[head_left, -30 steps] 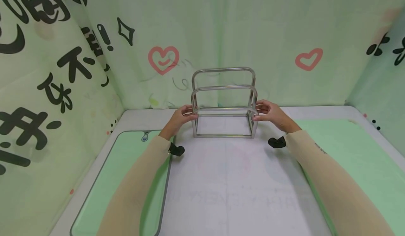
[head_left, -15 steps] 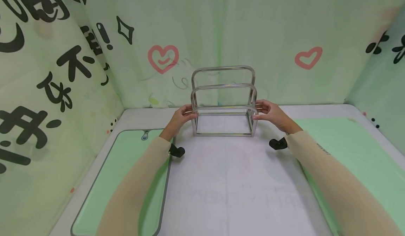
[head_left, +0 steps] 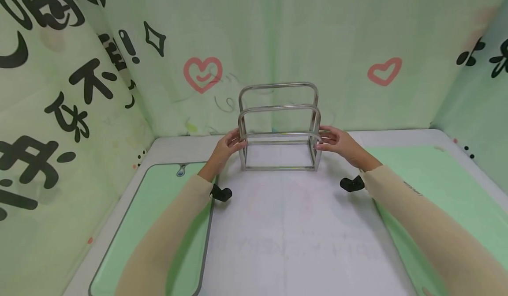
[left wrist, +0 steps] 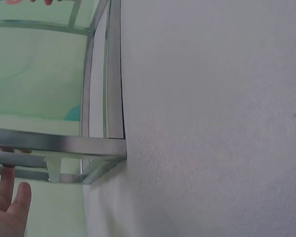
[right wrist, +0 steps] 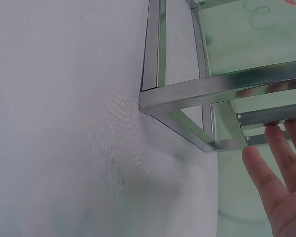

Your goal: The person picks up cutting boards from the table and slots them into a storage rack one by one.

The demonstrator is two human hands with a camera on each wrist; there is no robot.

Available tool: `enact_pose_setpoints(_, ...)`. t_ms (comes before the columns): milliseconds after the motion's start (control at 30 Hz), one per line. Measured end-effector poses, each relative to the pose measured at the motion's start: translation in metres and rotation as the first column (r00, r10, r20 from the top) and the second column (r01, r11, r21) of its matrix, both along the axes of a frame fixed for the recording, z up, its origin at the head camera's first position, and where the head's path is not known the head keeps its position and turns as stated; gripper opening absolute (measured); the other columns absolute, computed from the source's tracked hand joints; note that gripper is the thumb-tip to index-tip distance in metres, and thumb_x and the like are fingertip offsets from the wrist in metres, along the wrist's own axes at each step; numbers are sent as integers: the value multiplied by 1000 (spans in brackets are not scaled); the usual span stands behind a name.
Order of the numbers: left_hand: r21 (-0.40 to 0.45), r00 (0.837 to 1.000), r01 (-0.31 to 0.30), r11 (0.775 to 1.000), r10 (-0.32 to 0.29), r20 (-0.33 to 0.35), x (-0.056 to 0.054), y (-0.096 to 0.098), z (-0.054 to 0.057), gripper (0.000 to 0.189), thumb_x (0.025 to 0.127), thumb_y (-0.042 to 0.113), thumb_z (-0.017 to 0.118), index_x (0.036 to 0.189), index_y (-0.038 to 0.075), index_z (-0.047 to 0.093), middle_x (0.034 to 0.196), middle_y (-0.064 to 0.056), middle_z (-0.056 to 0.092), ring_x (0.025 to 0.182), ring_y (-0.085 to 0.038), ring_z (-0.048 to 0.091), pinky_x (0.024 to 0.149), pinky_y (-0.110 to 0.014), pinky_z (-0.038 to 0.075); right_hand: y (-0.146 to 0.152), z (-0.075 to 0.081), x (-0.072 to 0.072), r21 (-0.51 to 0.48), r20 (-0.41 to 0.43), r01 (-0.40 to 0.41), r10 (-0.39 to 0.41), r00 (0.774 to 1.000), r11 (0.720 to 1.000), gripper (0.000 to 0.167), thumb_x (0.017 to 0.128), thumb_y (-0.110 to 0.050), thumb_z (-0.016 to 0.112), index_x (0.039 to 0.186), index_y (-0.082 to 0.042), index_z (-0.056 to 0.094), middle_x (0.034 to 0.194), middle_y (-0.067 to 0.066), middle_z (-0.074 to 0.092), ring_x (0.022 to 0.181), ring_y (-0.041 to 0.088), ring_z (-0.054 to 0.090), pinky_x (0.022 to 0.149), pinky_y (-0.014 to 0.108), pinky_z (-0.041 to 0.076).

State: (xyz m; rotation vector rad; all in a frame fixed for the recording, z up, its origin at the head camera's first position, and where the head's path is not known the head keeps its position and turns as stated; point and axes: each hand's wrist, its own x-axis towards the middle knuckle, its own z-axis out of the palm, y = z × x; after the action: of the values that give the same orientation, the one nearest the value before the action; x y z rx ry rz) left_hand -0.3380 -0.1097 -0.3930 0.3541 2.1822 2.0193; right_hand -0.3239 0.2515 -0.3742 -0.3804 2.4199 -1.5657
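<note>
A shiny metal rack with several rounded upright loops of stepped height stands upright on the white table, close to the back wall. My left hand is at its left side, fingertips against the side bars. On the opposite side, my right hand touches the rack with extended fingers. In the left wrist view, the fingers reach up to the lower side bars. The right wrist view has the fingers spread and fairly straight beside the frame. Parts of the fingertips are hidden behind the bars.
A green mat with a grey border lies at the left of the white table. Another green mat lies at the right. Patterned green cloth walls enclose the back and sides.
The rack keeps its place between both hands. My right wrist and forearm have shifted slightly outward to the right; the head view has moved a little.
</note>
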Motion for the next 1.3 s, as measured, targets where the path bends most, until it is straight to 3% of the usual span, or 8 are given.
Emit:
enact_pose_setpoints(167,-29,987,-64,997,59,-150,12,3,6,64,91,10,60,147,10,30,151,-11,35,142,-23,29,116,-40,26,5,6,10,26,-43,9,-8,999,1000,77,90,-26,64,150,-8,18,151,18,31,139,34,31,110,50,31)
enact_pose_setpoints(300,-65,956,-133,989,110,-271,22,6,12,66,89,10,63,147,7,30,150,-13,36,141,-24,30,116,-41,24,12,12,21,31,-83,1,1,997,1000,74,91,-26,62,150,-11,19,151,16,32,139,33,32,103,26,42)
enact_pose_setpoints(433,-71,910,-211,975,169,-379,32,10,17,70,88,9,65,147,4,28,150,-14,35,141,-25,30,116,-42,24,17,20,32,33,-110,0,4,994,999,72,92,-24,62,150,-12,20,151,18,31,138,34,32,88,7,42)
enact_pose_setpoints(700,-109,808,-373,922,265,-527,50,22,22,68,87,14,67,145,2,32,150,-14,35,141,-26,29,115,-43,26,21,31,50,66,-155,33,-22,988,997,71,90,-19,64,148,-15,23,150,15,34,136,29,36,86,7,44)
enact_pose_setpoints(867,-157,752,-425,891,252,-609,61,31,26,68,86,17,68,144,4,34,150,-14,35,141,-27,30,115,-45,26,21,38,61,131,-211,28,0,978,991,72,89,-19,65,148,-15,24,149,15,36,135,32,36,87,3,41)
enact_pose_setpoints(1100,-170,721,-394,903,189,-667,74,44,29,69,85,16,69,144,3,34,151,-16,32,142,-28,27,114,-47,27,22,42,73,245,-326,31,53,944,969,77,84,-19,71,148,-16,27,145,15,41,130,31,42,89,0,36)
enact_pose_setpoints(1300,-206,686,-373,905,119,-718,82,57,27,70,84,14,70,143,1,35,150,-18,33,142,-29,28,113,-46,30,30,44,82,245,-418,46,62,906,968,78,82,-14,73,147,-17,29,142,15,44,119,-13,44,90,-2,33)
